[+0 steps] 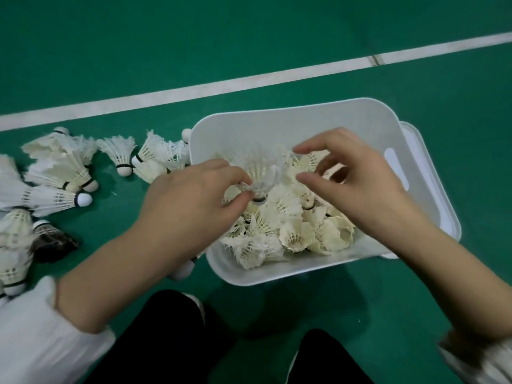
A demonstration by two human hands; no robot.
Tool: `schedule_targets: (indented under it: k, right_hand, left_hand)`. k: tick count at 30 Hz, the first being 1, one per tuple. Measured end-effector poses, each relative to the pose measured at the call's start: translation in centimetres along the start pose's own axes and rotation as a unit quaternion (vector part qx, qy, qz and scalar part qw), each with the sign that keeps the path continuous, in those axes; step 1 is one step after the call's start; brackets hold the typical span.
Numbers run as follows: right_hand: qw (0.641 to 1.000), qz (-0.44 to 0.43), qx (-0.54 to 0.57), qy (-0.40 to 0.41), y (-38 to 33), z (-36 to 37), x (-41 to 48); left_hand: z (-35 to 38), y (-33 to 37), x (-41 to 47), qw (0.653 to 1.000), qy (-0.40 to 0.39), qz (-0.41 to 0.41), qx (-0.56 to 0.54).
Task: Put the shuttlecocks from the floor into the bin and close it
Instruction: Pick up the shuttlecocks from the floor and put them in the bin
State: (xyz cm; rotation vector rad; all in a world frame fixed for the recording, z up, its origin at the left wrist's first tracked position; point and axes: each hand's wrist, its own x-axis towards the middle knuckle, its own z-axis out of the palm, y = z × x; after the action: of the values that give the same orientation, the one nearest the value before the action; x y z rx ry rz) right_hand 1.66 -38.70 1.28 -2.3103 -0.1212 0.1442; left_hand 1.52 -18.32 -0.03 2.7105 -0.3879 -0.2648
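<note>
Left grip pinched a shuttlecock above the bin; beside it, right grip hovered loosely curled, holding nothing.

Left hand: forearm stretched forward, fingers and thumb pinching a shuttlecock.
Right hand: palm down, fingers loosely curled, spread.

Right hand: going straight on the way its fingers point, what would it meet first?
Probably the shuttlecock pinched by the left hand over the bin: the right hand points left at its feathers. Depth is unclear, so it might pass above.
</note>
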Motion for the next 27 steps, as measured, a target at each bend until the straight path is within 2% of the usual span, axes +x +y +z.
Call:
schedule_targets:
  k: [2,4,9,12,14,16,18,22,27]
  right_hand:
    - [0.997,-0.070,0.009,-0.034,-1.0,0.6,-0.6]
    - [0.992,-0.094,-0.032,-0.078,-0.7,1.8,-1.0]
    - [0.990,-0.059,-0.091,-0.085,0.2,3.1,-1.3]
    - [0.991,-0.020,-0.120,-0.061,1.5,1.9,-1.0]
    - [0.991,0.032,-0.131,-0.007,3.1,0.2,-0.2]
    - [0.985,0.088,-0.139,0.057,4.6,-1.7,1.0]
    - [0.973,0.137,-0.164,0.082,6.1,-2.8,2.3]
    - [0.960,0.219,-0.172,0.029,8.7,-1.8,5.3]
    - [0.954,0.213,-0.198,-0.068,10.9,1.8,7.5]
  left_hand:
    - [-0.1,0.4,0.0,1.000,0.009,0.012,0.012]
    - [0.1,0.7,0.0,0.999,0.016,0.026,0.014]
    - [0.1,0.6,-0.6,0.997,0.016,0.069,0.011]
    - [-0.8,0.3,-0.7,0.997,0.028,0.033,-0.070]
    - [-1.6,0.0,-0.8,0.988,0.058,0.022,-0.143]
    - [-2.3,-0.2,-1.0,0.976,0.096,0.034,-0.190]
    - [-2.8,0.0,-1.1,0.973,0.114,0.068,-0.191]
    - [-1.5,0.2,-0.9,0.981,0.059,0.120,-0.140]
    - [1.4,-0.8,-0.8,0.979,0.031,0.165,-0.112]
